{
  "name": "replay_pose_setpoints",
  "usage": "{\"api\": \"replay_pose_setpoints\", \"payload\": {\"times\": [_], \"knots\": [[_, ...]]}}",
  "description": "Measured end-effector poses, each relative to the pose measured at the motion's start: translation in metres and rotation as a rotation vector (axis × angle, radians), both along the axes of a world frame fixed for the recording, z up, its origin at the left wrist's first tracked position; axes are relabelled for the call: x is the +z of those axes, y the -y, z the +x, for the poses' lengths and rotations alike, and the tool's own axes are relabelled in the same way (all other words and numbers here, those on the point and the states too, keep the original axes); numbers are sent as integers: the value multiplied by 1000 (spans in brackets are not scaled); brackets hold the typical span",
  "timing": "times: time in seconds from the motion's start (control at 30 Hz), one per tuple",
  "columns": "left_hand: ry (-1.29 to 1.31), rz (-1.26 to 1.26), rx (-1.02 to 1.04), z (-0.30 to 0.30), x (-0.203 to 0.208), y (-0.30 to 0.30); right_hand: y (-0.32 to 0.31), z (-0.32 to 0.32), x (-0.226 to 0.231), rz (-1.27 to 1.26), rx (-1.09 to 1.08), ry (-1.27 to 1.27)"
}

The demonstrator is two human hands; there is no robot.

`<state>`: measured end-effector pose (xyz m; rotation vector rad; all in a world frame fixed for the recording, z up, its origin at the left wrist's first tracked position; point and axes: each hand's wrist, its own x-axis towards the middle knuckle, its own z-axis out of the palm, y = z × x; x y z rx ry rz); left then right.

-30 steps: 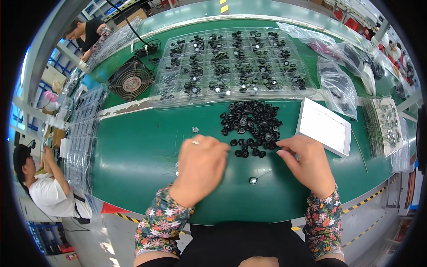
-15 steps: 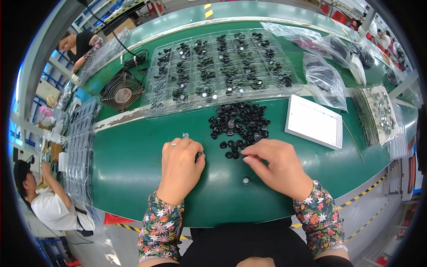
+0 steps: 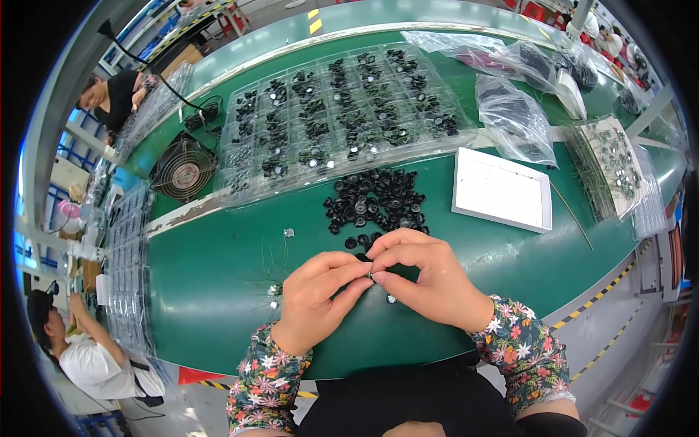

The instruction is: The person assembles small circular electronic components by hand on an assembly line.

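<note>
My left hand (image 3: 319,295) and my right hand (image 3: 431,275) meet fingertip to fingertip over the green table (image 3: 218,291). Both are pinched closed around a tiny part, mostly hidden by the fingers. Just beyond them lies a heap of small round black caps (image 3: 375,200), a few of them loose at its near edge. Beside my left hand rest a few small shiny clear pieces (image 3: 274,290) with thin wires. Another clear piece (image 3: 289,233) lies farther off. One small round piece (image 3: 392,298) sits below my right hand.
A clear compartment tray (image 3: 328,116) full of black parts spans the back. A white shallow box (image 3: 502,191) and a thin stick (image 3: 571,215) lie right, near plastic bags (image 3: 513,120) and a board of wired parts (image 3: 615,167). A black fan (image 3: 183,171) stands left. Two people work at left.
My hands have come together, the right moving left from the caps and the left moving right. Clear pieces that my left hand covered now show. The whole view has shifted slightly.
</note>
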<state>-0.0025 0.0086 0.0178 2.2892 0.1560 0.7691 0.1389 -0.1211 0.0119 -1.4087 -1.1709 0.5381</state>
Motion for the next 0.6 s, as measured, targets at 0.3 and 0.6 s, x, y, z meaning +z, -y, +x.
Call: {"api": "replay_pose_setpoints", "payload": {"times": [0.3,0.6], "knots": [[25,73,-6,2,-3,3,1,0,0,-33,-5,-30],[32,19,36,4,-5,9,0,-1,-1,-31,-51,-15]]}}
